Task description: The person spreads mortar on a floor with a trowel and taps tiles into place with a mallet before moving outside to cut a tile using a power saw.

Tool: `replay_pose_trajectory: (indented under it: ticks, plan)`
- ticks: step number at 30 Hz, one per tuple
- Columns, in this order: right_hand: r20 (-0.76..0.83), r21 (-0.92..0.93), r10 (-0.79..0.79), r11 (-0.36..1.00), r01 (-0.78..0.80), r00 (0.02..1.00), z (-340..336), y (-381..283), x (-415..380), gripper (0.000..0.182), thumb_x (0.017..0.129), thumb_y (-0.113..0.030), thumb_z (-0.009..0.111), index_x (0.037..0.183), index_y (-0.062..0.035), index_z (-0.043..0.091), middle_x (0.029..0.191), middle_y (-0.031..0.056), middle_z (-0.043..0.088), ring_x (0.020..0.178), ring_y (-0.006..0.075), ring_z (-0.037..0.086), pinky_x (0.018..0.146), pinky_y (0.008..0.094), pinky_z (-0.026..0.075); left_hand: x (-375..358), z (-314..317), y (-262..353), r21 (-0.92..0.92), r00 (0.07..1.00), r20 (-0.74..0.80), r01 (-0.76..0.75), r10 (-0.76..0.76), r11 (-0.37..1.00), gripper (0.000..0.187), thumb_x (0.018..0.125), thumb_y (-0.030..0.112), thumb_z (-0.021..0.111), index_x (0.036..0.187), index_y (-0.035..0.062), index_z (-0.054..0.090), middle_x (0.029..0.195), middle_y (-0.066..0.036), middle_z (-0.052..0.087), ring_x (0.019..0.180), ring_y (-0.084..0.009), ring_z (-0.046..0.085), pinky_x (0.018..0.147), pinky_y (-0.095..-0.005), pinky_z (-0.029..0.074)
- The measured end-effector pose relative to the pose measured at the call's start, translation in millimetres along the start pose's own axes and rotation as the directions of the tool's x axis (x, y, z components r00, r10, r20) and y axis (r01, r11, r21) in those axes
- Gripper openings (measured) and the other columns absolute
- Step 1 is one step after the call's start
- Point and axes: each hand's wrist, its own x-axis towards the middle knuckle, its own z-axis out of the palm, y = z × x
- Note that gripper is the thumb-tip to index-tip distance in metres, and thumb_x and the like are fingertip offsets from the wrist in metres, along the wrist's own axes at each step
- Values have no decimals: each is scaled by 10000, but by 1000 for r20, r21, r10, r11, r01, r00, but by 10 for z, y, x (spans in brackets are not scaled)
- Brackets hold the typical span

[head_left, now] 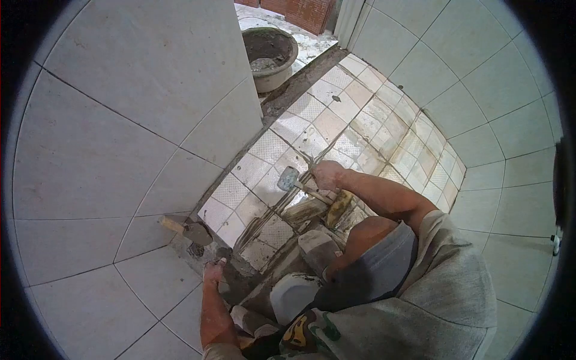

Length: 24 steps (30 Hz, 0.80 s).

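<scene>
My left hand [213, 273] is low at the left, over wet grey mortar [240, 270] by the wall; its fingers are too small to read. Just beyond it, a trowel [197, 233] with a wooden handle rests in the corner. My right hand [328, 175] is closed above the patterned floor tiles [310, 141], beside a dark smeared joint; what it holds, if anything, is hidden. A mallet [288, 179] with a pale head lies next to it, its handle running under my forearm. Near the handle's end is a yellowish, dirty object [340, 207].
A tub [273, 79] with grey material stands beyond the doorway edge. Tiled walls [102, 144] rise at left and right [510, 138]. Close to my legs is a white rounded object [294, 295]. Dark grout streaks cross the floor.
</scene>
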Motion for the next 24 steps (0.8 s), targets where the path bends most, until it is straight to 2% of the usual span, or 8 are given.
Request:
replay_pose_trajectory:
  ticks: [1,8,11,13,17,20,23,24]
  plan:
    - [12,-10,-12,1000,12,1000,13,14,13,240,635,-112,594,818,6,695,871,201,674,855,358,658,734,434,542,-107,-51,165,128,999,33,-15,11,992,448,808,372,619,1086,23,665,1047,-224,661,1046,-351,616,898,-404,452]
    - [-20,-9,-12,1000,12,1000,59,58,45,240,636,-111,590,817,8,695,872,208,671,857,358,658,734,437,543,84,19,-80,75,1000,25,5,-6,997,449,808,389,610,1056,20,671,1005,-229,667,1009,-370,624,872,-411,458]
    - [17,-12,-1,1000,1,1000,20,32,22,245,633,-106,585,818,11,695,872,213,669,852,362,657,735,438,542,73,24,-52,117,1000,3,-1,0,993,438,807,393,611,1050,33,676,984,-217,673,993,-366,629,854,-406,461]
    - [5,-2,23,1000,-23,1000,18,21,12,254,626,-99,580,822,16,694,878,218,667,848,365,655,735,436,542,145,25,-108,159,998,6,61,-63,985,433,809,399,613,1032,34,681,966,-214,675,987,-359,631,848,-405,462]
    - [-47,-2,15,1000,-15,999,73,52,31,257,623,-101,577,818,19,694,872,222,665,848,365,655,732,436,542,74,24,-58,119,997,19,67,-70,991,438,812,408,613,982,11,685,928,-215,677,961,-348,641,835,-408,467]
    - [-6,5,-22,1000,22,1000,-29,10,-38,246,631,-103,570,806,18,693,871,226,663,859,363,654,735,439,542,80,54,-99,58,998,-48,-32,35,998,430,811,409,616,922,0,687,886,-209,680,927,-334,651,827,-413,471]
    - [-26,20,9,1000,-8,1000,-16,-12,-48,234,640,-108,568,796,13,693,870,227,662,869,365,652,744,441,541,362,115,-449,105,997,-32,68,-65,992,413,811,395,621,920,3,690,845,-197,683,890,-336,659,809,-415,479]
    - [-36,17,6,1000,-5,999,-15,-12,-48,237,642,-114,573,803,13,693,873,224,662,872,365,651,749,441,540,376,132,-469,5,999,-27,24,-24,1000,399,821,363,646,893,-28,677,799,-161,671,793,-277,645,722,-388,479]
